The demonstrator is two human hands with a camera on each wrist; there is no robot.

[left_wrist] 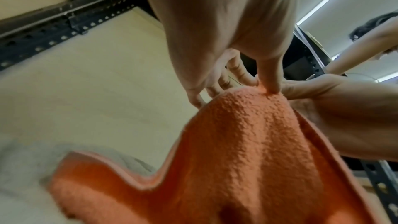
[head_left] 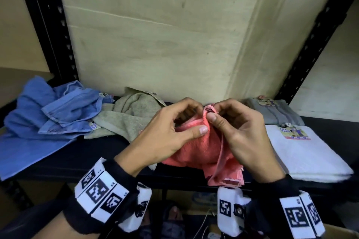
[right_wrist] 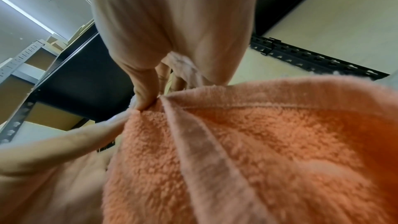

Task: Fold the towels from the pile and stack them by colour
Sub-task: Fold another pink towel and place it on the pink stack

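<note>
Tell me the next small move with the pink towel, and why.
Probably draw both hands apart along the top edge. The left hand and right hand pinch the pink towel close together at one spot, and it hangs bunched and unfolded, so it needs spreading first.

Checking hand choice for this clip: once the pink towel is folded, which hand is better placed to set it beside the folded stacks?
Right, probably. The right hand pinching the pink towel is nearer the folded white towel; the left hand sits toward the unfolded blue towels.
</note>
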